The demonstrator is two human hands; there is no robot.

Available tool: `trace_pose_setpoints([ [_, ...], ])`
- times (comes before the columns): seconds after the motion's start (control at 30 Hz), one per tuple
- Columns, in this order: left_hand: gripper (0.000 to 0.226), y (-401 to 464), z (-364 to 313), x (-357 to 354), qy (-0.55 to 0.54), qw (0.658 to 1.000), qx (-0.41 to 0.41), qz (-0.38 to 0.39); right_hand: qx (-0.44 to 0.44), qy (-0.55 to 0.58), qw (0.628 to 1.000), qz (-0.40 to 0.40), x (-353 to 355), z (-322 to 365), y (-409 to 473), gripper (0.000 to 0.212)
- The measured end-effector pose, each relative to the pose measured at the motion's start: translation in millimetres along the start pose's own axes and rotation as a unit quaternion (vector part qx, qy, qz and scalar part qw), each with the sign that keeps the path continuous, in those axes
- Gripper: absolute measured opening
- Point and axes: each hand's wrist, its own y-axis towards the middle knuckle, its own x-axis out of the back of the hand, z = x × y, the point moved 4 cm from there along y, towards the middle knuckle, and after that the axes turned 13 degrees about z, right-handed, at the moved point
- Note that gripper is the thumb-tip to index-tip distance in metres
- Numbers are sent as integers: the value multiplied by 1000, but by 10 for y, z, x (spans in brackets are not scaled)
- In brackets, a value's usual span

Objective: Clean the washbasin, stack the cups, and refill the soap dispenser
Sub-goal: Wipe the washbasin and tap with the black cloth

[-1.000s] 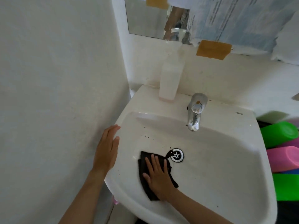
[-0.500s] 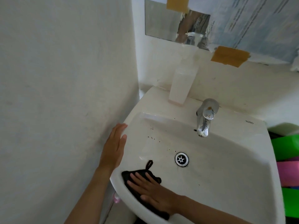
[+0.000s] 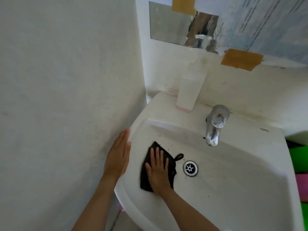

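The white washbasin fills the lower right, with dark specks on its back slope. My right hand lies flat, fingers spread, pressing a black cloth against the basin's left inner wall, just left of the drain. My left hand rests flat and open on the basin's left rim beside the wall. A white soap dispenser stands upright on the back ledge. Green and pink cups lie at the right edge, mostly cut off.
A chrome tap rises from the back ledge right of the dispenser. A white wall closes in tight on the left. A mirror with taped paper hangs above the basin.
My right hand swept the cloth from near the drain to the front left rim, then back up the basin's left inner wall. The left hand stayed on the rim.
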Motion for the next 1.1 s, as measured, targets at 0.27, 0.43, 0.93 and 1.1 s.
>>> trace_pose_setpoints([
  [0.27, 46, 3, 22, -3, -11, 1000, -9, -6, 163, 44, 948, 270, 25, 129, -637, 79],
  [0.43, 45, 9, 35, 2, -15, 1000, -19, -17, 195, 47, 962, 184, 71, 539, -244, 63],
  [0.93, 47, 13, 56, -15, 17, 1000, -10, -18, -217, 150, 963, -58, 128, -137, 299, 68],
  [1.1, 46, -3, 2, -3, 14, 999, -19, -33, -164, 102, 980, -54, -3, -68, 128, 80],
])
